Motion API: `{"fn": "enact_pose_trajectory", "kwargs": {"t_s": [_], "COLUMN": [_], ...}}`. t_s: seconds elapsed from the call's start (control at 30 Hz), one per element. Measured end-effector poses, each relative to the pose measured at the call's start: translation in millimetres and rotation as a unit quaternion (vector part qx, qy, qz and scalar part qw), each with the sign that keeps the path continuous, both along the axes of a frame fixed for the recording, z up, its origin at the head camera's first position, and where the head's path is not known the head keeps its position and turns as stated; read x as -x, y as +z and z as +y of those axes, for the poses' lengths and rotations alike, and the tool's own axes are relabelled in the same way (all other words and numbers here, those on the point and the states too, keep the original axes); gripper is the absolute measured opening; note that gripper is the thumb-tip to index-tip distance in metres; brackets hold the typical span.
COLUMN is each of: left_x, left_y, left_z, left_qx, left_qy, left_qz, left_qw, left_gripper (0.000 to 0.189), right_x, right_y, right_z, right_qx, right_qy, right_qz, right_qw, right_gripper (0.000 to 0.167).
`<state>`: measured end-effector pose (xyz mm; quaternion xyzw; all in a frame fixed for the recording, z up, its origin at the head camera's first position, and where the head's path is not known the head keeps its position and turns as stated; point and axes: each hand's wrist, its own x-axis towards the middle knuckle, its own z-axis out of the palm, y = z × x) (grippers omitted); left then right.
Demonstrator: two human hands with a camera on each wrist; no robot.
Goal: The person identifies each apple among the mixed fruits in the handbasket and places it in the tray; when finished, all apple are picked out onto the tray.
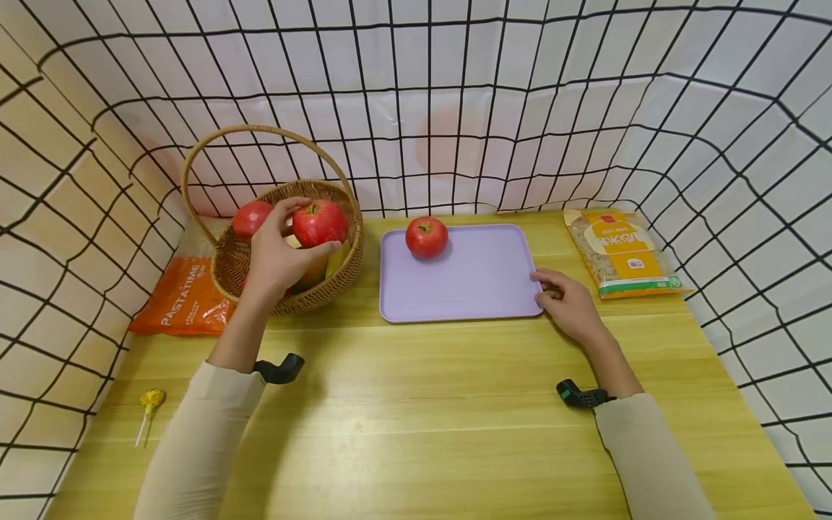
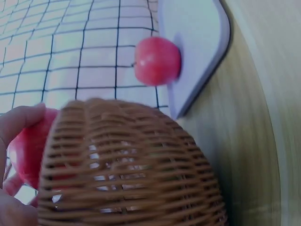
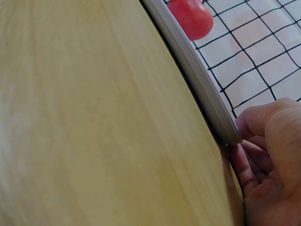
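Note:
My left hand [image 1: 281,249] grips a red apple [image 1: 321,223] over the wicker basket [image 1: 347,278] with its tall looped handle. In the left wrist view the basket wall partly hides that held apple [image 2: 29,149]. Another red fruit [image 1: 251,219] and some yellow-green fruit lie inside the basket, partly covered by the hand. To the right, a lilac tray [image 1: 481,278] bears one red apple [image 1: 427,237] near its back left corner. My right hand [image 1: 572,307] pinches the tray's right edge, and the right wrist view has the thumb and curled fingers [image 3: 254,165] at the rim.
An orange PASTATIME bag [image 1: 188,296] lies left of the basket, partly behind it. A yellow lollipop [image 1: 152,399] is on the table's left side. A bag of grain [image 1: 617,253] lies right of the tray. White sheeting with a black grid encloses the wooden table [image 1: 416,404].

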<state>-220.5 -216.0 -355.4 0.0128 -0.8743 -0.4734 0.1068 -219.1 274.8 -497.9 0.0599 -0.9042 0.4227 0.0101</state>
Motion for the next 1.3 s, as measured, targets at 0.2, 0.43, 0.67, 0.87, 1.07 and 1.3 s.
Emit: {"fn": "enact_pose_trajectory", "kwargs": {"t_s": [0.2, 0.43, 0.67, 0.87, 1.07, 1.3], "left_x": [-9.6, -5.6, 6.1, 19.0, 30.7, 43.9], "left_y": [2.4, 6.0, 2.2, -9.7, -21.4, -37.7], "left_z": [14.4, 45.1, 80.2, 107.0, 135.4, 173.5], "left_qx": [-0.036, -0.062, -0.063, -0.079, -0.091, -0.091], "left_qy": [-0.011, -0.078, -0.118, -0.131, -0.131, -0.138], "left_qz": [0.026, 0.050, 0.051, 0.032, 0.020, -0.001], "left_qw": [0.9989, 0.9938, 0.9897, 0.9877, 0.9870, 0.9863], "left_gripper": [0.080, 0.080, 0.077, 0.076, 0.074, 0.072], "right_x": [0.0, -0.5, 0.0, -0.1, -0.3, 0.2], "right_y": [-0.2, 0.8, 0.2, 0.3, -0.6, -2.1], "right_z": [-0.2, 0.6, 1.2, 0.5, -0.1, 0.5], "right_qx": [-0.001, 0.000, -0.001, 0.004, 0.015, 0.011], "right_qy": [0.001, 0.000, -0.001, 0.000, 0.008, 0.009], "right_qz": [0.003, 0.003, 0.000, -0.006, -0.009, -0.002], "right_qw": [1.0000, 1.0000, 1.0000, 1.0000, 0.9998, 0.9999], "right_gripper": [0.040, 0.040, 0.040, 0.041, 0.043, 0.044]}}
